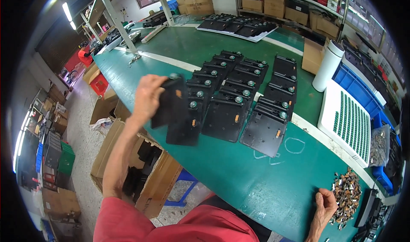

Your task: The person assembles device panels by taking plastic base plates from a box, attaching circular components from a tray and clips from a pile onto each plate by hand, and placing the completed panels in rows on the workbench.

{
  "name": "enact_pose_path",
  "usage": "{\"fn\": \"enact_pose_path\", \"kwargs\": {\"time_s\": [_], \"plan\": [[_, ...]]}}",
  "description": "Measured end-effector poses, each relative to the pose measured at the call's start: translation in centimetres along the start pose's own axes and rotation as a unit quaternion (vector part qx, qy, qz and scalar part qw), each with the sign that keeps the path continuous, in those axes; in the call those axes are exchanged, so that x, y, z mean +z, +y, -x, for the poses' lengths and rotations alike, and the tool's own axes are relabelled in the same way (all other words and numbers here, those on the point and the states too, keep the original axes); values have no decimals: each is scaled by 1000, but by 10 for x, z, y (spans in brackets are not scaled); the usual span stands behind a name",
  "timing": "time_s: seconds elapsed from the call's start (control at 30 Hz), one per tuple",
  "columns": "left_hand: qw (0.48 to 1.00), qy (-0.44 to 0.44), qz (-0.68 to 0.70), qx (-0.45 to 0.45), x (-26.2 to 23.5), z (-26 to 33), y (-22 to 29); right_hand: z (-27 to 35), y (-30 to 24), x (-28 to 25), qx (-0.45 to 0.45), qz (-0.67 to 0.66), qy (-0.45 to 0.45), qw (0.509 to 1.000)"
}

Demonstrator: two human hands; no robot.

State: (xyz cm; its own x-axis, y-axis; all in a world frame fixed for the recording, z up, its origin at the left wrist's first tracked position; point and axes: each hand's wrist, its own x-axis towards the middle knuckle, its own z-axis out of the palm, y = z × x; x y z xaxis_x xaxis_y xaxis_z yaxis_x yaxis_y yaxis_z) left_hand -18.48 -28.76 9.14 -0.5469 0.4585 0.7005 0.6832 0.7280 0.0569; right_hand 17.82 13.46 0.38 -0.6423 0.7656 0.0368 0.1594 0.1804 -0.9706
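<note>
- We see a dark flat plate (165, 109) in the left hand (148, 95), raised at the left of the rows; it is blurred, so its surface is hard to read, but one small orange piece shows on it.
- This left hand grips the plate by its upper edge, with bent fingers.
- Beside it, the black plates (224, 121) lie in three overlapping columns; they look smooth and rectangular, each front one with a round shiny part and an orange piece.
- Our right hand (324, 207) has curled fingers, just beside a heap of small metallic and brown parts (348, 195); we cannot tell if it grasps one.
- The table (256, 180) is smooth and green; a wide stretch with chalk marks (294, 145) runs between columns and heap, giving room for moving.
- Beyond the heap, a white tray (328, 110) carries small green pieces in lines.
- Below the table's near edge stands an open cardboard box (160, 184).
</note>
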Motion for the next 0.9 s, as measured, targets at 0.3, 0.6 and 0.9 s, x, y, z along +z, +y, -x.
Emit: {"fn": "enact_pose_path", "kwargs": {"time_s": [0.3,0.6,0.9], "plan": [[991,-114,-36,-65,4,61,-121,-3,8,2,-21,63,25,997],[993,-112,1,-33,39,47,-132,-1,9,3,-36,83,33,995],[994,-98,24,-44,55,55,-131,0,10,2,-45,110,36,992]]}}
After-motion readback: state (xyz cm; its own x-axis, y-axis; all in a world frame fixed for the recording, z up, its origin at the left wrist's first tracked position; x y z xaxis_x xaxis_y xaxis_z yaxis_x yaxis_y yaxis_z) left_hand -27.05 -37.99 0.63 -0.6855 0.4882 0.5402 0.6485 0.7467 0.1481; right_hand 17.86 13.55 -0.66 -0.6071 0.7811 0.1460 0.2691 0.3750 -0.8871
